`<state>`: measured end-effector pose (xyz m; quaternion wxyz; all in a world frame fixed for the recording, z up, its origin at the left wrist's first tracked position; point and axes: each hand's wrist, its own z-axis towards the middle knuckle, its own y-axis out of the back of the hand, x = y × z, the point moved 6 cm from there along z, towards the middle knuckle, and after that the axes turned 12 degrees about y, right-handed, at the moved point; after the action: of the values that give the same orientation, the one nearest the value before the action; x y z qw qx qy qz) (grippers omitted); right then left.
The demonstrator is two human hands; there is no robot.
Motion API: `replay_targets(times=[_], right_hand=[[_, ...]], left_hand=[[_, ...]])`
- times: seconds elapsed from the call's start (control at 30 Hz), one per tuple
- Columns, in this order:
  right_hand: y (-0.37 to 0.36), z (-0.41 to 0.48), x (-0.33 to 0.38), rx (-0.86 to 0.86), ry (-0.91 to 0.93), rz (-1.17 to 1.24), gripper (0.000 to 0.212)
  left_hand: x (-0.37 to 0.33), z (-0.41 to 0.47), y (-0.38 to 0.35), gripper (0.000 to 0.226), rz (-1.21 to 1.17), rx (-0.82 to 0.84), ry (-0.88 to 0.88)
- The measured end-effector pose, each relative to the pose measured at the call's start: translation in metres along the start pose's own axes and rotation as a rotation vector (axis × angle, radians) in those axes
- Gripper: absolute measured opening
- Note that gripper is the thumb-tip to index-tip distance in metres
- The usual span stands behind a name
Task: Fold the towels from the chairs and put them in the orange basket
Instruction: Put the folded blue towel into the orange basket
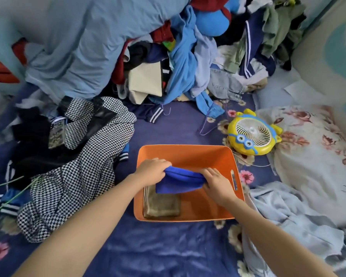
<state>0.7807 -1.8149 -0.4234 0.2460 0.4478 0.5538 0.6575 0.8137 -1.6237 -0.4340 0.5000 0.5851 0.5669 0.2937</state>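
The orange basket (188,153) sits on the blue floral bed sheet in front of me. A folded brown towel (161,204) lies flat in its left half. Over the basket I hold a folded blue towel (180,181) between both hands. My left hand (152,168) grips its left end with the fingers curled over the top. Its right end is gripped by my right hand (218,181). The blue towel hangs just above the brown one and hides its far edge.
A yellow toy-shaped fan (252,132) lies just beyond the basket's right corner. A houndstooth garment (78,166) spreads to the left. A tall heap of clothes (178,56) fills the back. A pale blue blanket (288,216) and a floral pillow (312,152) lie at right.
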Motion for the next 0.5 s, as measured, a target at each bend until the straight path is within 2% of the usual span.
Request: replay_targets(times=[0.1, 0.17, 0.23, 0.33, 0.4, 0.5], right_hand=[[-0.026, 0.015, -0.019, 0.032, -0.042, 0.052, 0.031], [-0.034, 0.028, -0.027, -0.008, -0.043, 0.045, 0.027], [-0.046, 0.044, -0.038, -0.052, -0.028, 0.031, 0.027], [-0.068, 0.053, -0.038, -0.075, 0.088, -0.007, 0.032], [-0.097, 0.052, -0.032, -0.001, 0.214, -0.036, 0.032], [-0.148, 0.047, -0.021, 0.239, 0.368, -0.079, 0.031]], left_hand=[[0.007, 0.027, -0.023, 0.042, 0.03, 0.094, 0.048], [0.012, 0.044, -0.025, 0.048, 0.057, 0.073, 0.06], [0.016, 0.058, -0.024, 0.05, 0.054, -0.031, 0.048], [0.013, 0.048, -0.031, 0.039, 0.178, -0.227, -0.044], [0.025, 0.036, -0.068, 0.038, 0.297, -0.131, -0.02], [0.042, 0.023, -0.129, 0.041, 0.391, 0.131, 0.017]])
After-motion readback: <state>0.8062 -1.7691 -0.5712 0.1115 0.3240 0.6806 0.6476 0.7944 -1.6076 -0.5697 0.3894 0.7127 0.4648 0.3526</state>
